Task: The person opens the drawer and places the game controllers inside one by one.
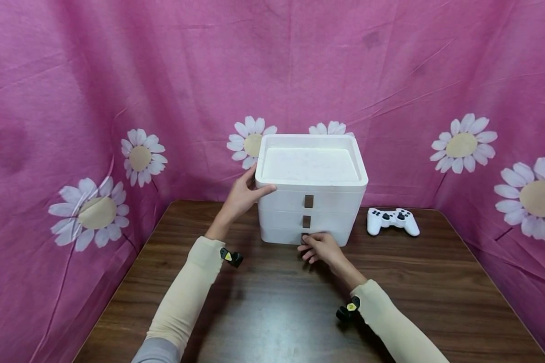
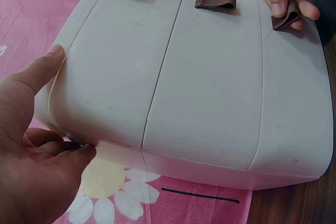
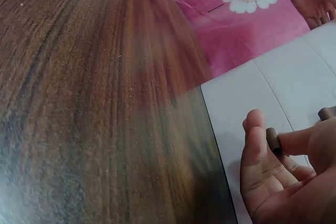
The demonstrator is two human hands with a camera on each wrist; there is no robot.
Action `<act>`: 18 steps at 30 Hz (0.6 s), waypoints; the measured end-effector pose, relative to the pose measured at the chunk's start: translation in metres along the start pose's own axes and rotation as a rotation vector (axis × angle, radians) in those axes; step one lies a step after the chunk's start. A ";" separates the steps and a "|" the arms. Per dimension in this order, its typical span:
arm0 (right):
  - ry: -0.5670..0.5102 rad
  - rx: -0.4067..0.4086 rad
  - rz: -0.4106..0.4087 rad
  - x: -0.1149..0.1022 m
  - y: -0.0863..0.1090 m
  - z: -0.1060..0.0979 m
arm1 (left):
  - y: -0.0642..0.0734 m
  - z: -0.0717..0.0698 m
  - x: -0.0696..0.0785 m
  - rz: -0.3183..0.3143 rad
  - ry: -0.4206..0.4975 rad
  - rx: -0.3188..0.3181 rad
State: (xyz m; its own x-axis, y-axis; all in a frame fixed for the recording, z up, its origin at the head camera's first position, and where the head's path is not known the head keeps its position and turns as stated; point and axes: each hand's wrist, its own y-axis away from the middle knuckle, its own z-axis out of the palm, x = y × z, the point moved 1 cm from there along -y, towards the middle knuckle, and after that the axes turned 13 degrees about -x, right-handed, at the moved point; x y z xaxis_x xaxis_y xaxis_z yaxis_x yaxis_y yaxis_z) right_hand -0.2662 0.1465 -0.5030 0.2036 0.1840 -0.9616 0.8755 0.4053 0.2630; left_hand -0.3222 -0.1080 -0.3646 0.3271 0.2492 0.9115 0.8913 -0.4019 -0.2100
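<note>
A white three-drawer storage box [image 1: 281, 222] stands at the back of the table, its top a shallow recessed tray. Each drawer front carries a brown loop pull tab. My left hand [image 1: 242, 195] grips the box's upper left corner, thumb on the front just under the rim and fingers curled against the side. Low on the front, my right hand [image 1: 323, 248] pinches the bottom drawer's pull tab [image 2: 286, 17] between thumb and fingers. The middle tab [image 1: 306, 222] and top tab [image 1: 309, 201] are untouched. All the drawers sit flush in the box.
A white game controller [image 1: 392, 221] lies on the dark wood table [image 1: 272, 312], to the right of the box. Pink cloth [image 1: 200, 75] printed with white daisies hangs behind and along both sides of the table.
</note>
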 end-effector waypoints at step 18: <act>0.052 -0.004 -0.019 0.003 0.021 0.009 | 0.009 0.001 0.028 -0.029 -0.005 -0.027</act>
State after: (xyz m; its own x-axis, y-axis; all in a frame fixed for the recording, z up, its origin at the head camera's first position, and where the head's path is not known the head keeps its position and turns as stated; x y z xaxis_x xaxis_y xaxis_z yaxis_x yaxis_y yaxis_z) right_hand -0.2437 0.1474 -0.5007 0.1633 0.2226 -0.9611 0.8772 0.4130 0.2447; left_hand -0.3041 -0.1039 -0.3411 0.3031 0.2649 0.9154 0.8914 -0.4184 -0.1741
